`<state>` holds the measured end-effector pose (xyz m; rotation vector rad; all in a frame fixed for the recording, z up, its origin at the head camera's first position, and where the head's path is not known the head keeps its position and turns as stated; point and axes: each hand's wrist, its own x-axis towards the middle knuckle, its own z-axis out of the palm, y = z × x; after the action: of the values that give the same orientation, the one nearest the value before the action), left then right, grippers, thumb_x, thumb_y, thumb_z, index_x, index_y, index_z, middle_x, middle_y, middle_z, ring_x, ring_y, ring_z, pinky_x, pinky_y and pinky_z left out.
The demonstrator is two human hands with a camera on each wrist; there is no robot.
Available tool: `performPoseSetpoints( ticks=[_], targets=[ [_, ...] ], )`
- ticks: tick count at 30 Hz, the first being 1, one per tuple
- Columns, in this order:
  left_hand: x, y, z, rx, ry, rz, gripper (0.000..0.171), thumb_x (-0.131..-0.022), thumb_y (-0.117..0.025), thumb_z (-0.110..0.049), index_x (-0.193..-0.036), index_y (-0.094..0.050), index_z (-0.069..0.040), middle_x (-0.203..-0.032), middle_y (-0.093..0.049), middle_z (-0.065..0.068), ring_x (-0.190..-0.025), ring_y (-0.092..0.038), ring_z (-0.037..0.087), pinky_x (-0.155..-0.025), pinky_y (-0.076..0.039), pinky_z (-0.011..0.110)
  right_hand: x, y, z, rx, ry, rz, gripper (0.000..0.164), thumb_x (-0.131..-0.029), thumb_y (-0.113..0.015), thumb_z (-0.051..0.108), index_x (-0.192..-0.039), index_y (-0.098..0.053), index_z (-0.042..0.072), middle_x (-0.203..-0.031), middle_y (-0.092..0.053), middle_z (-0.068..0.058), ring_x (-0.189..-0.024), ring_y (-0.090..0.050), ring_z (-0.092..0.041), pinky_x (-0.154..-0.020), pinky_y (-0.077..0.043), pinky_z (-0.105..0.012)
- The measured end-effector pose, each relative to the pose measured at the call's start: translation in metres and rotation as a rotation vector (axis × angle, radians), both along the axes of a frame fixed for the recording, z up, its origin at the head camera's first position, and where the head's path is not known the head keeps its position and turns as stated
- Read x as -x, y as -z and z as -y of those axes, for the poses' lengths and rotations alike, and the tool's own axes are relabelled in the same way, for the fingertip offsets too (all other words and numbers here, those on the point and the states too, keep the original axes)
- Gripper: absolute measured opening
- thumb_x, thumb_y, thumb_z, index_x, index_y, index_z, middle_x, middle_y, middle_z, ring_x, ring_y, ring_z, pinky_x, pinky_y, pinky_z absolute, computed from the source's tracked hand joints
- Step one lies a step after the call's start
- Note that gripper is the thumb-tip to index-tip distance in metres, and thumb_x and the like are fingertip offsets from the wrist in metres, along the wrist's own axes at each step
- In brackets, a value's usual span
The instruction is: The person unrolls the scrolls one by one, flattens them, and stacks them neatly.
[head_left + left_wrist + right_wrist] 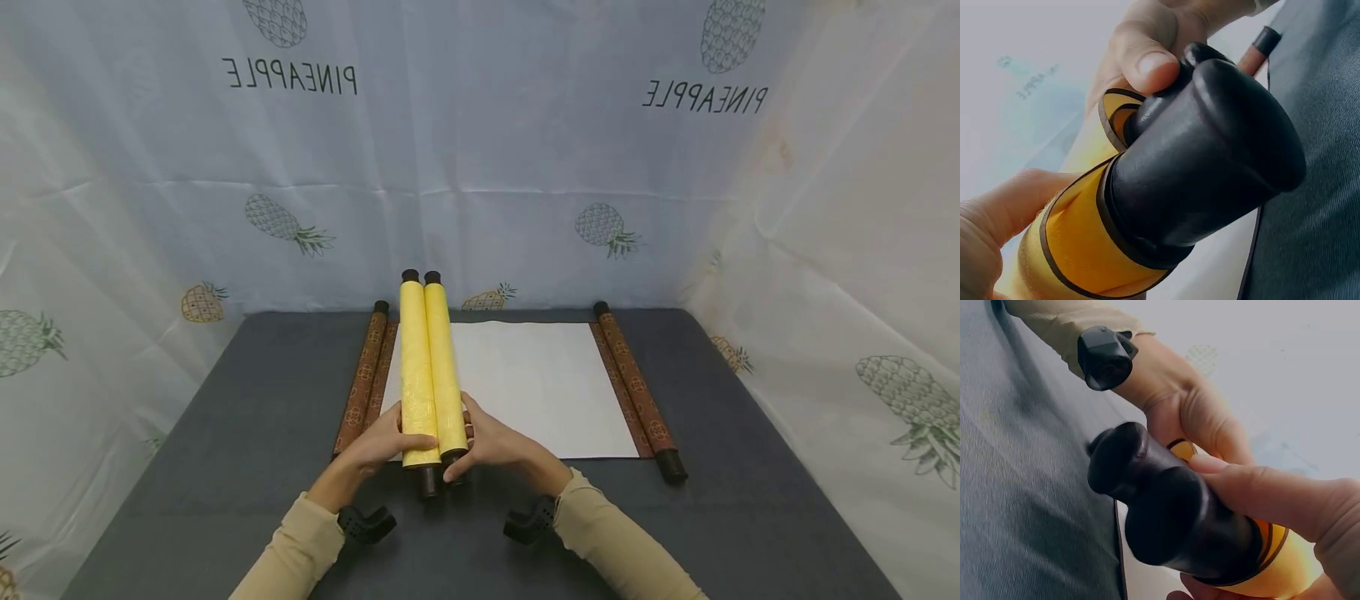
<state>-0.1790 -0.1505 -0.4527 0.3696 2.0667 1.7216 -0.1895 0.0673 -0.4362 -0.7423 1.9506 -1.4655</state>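
Two yellow rolls of a scroll, the left roll [417, 375] and the right roll [446, 367], lie side by side with dark rod knobs at both ends. My left hand [382, 442] grips the left roll near its close end, the thumb across the top. Around the close end of the right roll curls my right hand [495, 437], and its thumb lies against the black knob [1166, 512] in the right wrist view. The rolls are over the left part of a spread scroll with a white sheet [536, 387]. Palms and some fingers are hidden behind the rolls.
Brown patterned rollers, one on the left [362, 379] and one on the right [637, 383], edge the white sheet. Everything lies on a dark grey table [255, 417]. A pale curtain [480, 150] with pineapple prints stands behind and at both sides.
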Motion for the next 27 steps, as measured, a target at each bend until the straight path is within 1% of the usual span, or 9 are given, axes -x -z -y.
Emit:
performPoseSetpoints(
  ticks=[3,6,10,13,15,17,20,22,27],
  targets=[
    [0.004,-0.001,-0.009,-0.025,0.046,-0.015,0.065,-0.084,-0.071,-0.017,-0.135,-0.035,0.004,-0.112,-0.061,0.015,-0.090,-0.065,0.014,-0.080,-0.055,0.031,0.001,0.000,-0.007,0.003,-0.013,-0.020,0.117,-0.071,-0.082,0.003,-0.151,0.003,0.008,-0.134,-0.044,-0.023,-0.113,-0.060,-0.023,-0.094,-0.052,-0.035],
    [0.008,-0.001,-0.017,-0.038,0.083,-0.023,0.061,-0.084,-0.071,-0.016,-0.131,-0.039,0.004,-0.108,-0.062,0.012,-0.089,-0.065,0.014,-0.079,-0.054,0.031,0.002,0.000,-0.012,-0.006,0.001,-0.085,0.108,-0.072,-0.083,0.016,-0.146,-0.006,0.003,-0.132,-0.039,-0.021,-0.108,-0.056,-0.018,-0.095,-0.048,-0.032],
    [0.010,0.002,-0.025,-0.031,0.102,-0.011,0.059,-0.084,-0.069,-0.016,-0.130,-0.039,0.004,-0.107,-0.060,0.010,-0.089,-0.064,0.013,-0.078,-0.054,0.031,0.004,0.001,-0.018,-0.060,0.056,-0.130,0.109,-0.072,-0.081,0.041,-0.144,-0.012,-0.002,-0.132,-0.035,-0.022,-0.108,-0.053,-0.019,-0.094,-0.046,-0.033],
    [0.010,0.004,-0.028,-0.030,0.112,0.009,0.061,-0.084,-0.068,-0.015,-0.133,-0.037,0.003,-0.109,-0.060,0.011,-0.089,-0.065,0.012,-0.078,-0.055,0.030,0.006,0.004,-0.019,-0.091,0.151,-0.077,0.100,-0.079,-0.073,0.050,-0.143,-0.016,-0.002,-0.133,-0.038,-0.024,-0.113,-0.056,-0.024,-0.092,-0.051,-0.035],
    [0.010,0.005,-0.030,-0.038,0.122,0.020,0.063,-0.085,-0.068,-0.015,-0.136,-0.035,0.002,-0.111,-0.061,0.011,-0.090,-0.065,0.012,-0.077,-0.056,0.030,0.008,0.007,-0.019,-0.095,0.254,-0.050,0.084,-0.085,-0.067,0.049,-0.137,-0.024,-0.001,-0.131,-0.043,-0.025,-0.111,-0.060,-0.025,-0.087,-0.053,-0.034],
    [0.011,0.004,-0.033,-0.061,0.136,0.033,0.064,-0.086,-0.067,-0.014,-0.138,-0.034,0.002,-0.113,-0.061,0.010,-0.092,-0.066,0.011,-0.079,-0.056,0.030,0.011,0.010,-0.017,-0.077,0.372,-0.031,0.065,-0.089,-0.064,0.044,-0.126,-0.033,0.000,-0.124,-0.052,-0.027,-0.101,-0.066,-0.025,-0.080,-0.054,-0.032],
    [0.012,0.004,-0.036,-0.107,0.158,0.045,0.065,-0.086,-0.067,-0.013,-0.139,-0.033,0.003,-0.114,-0.062,0.009,-0.093,-0.067,0.010,-0.080,-0.056,0.029,0.016,0.012,-0.017,-0.058,0.491,-0.015,0.054,-0.087,-0.066,0.035,-0.118,-0.039,0.000,-0.117,-0.061,-0.028,-0.087,-0.068,-0.020,-0.072,-0.054,-0.028],
    [0.013,0.003,-0.037,-0.138,0.170,0.055,0.066,-0.086,-0.067,-0.012,-0.139,-0.032,0.004,-0.114,-0.063,0.009,-0.094,-0.067,0.010,-0.081,-0.057,0.029,0.020,0.012,-0.018,-0.050,0.514,0.002,0.057,-0.085,-0.069,0.030,-0.123,-0.041,-0.002,-0.117,-0.063,-0.028,-0.084,-0.069,-0.018,-0.071,-0.055,-0.028],
    [0.014,0.005,-0.040,-0.188,0.179,0.058,0.070,-0.086,-0.066,-0.006,-0.141,-0.026,0.006,-0.117,-0.061,0.014,-0.095,-0.068,0.012,-0.081,-0.057,0.031,0.024,0.010,-0.024,-0.062,0.464,0.024,0.066,-0.084,-0.068,0.020,-0.135,-0.038,-0.008,-0.121,-0.060,-0.031,-0.089,-0.069,-0.021,-0.076,-0.057,-0.034]
  ],
)
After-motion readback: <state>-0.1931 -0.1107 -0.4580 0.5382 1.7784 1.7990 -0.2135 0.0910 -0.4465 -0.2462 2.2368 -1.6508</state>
